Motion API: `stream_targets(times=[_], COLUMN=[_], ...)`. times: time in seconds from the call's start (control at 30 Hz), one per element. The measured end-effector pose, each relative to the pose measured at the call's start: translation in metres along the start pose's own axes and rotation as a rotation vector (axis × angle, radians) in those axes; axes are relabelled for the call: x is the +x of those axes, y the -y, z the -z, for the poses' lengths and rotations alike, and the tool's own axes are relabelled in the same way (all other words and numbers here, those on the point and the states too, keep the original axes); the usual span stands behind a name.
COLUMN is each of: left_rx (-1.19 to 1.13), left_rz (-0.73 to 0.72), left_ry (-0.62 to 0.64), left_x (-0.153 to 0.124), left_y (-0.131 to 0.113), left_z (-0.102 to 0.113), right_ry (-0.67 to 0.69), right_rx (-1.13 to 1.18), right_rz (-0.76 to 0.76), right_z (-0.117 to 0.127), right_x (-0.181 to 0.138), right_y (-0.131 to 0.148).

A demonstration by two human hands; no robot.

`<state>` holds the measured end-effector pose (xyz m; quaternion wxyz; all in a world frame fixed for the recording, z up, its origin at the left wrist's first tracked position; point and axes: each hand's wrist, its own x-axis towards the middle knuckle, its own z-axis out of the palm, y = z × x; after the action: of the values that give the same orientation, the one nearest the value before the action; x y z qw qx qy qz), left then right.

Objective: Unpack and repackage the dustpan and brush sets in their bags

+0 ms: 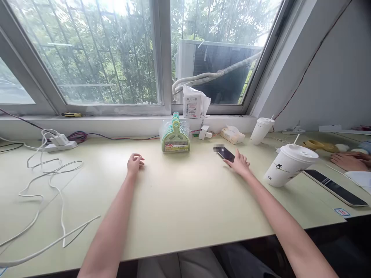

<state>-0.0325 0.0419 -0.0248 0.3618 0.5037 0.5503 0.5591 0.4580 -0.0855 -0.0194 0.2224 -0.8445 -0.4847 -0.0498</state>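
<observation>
A: State the hand positions.

B: Right hand [240,163]: thumb and fingers grip the near end of the dark phone [228,155], located between the dustpan set [175,136] and the near cup [285,170]. Left hand [135,163]: fingers loosely curled and unloaded, left of the dustpan set.

A: Containers?

B: Near cup and far cup [259,134]: white, lidded, straws fitted, contents hidden. Tissue pack [232,136]: tissue protruding from top. Clear wrap [186,126] encloses the dustpan set.

A: Markings?

B: Phone: apple-shaped logo. Near cup: black figure with script, illegible. Dustpan label [176,147] and windowsill packet [192,107]: print too small to read.
</observation>
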Motion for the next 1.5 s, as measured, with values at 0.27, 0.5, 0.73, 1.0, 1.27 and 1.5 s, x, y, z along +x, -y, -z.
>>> stream_targets(times=[0.27, 0.5, 0.73, 1.0, 1.27, 1.5], left_rx=[0.041, -0.214, -0.187, -0.053, -0.15, -0.421], left_rz=[0.036, 0.122, 0.029, -0.21, 0.115, 0.192], left_ry=[-0.068, -0.148, -0.197, 0.156, 0.782, 0.47], left_x=[-0.014, -0.013, -0.013, -0.047, -0.092, -0.096], left_y=[-0.002, -0.009, -0.007, -0.028, -0.047, -0.027], left_z=[-0.004, -0.008, -0.007, -0.016, -0.034, -0.045], right_ry=[-0.02, 0.056, 0.095, 0.198, 0.14, 0.044], right_rx=[0.387, 0.549, 0.643, 1.049, 1.045, 0.818], right_rz=[0.164, 0.091, 0.192, 0.351, 0.362, 0.69], right_z=[-0.038, -0.071, -0.077, -0.06, -0.035, -0.002], right_x=[0.004, 0.003, -0.002, -0.053, -0.089, -0.145], right_y=[0.151, 0.211, 0.194, 0.185, 0.161, 0.182])
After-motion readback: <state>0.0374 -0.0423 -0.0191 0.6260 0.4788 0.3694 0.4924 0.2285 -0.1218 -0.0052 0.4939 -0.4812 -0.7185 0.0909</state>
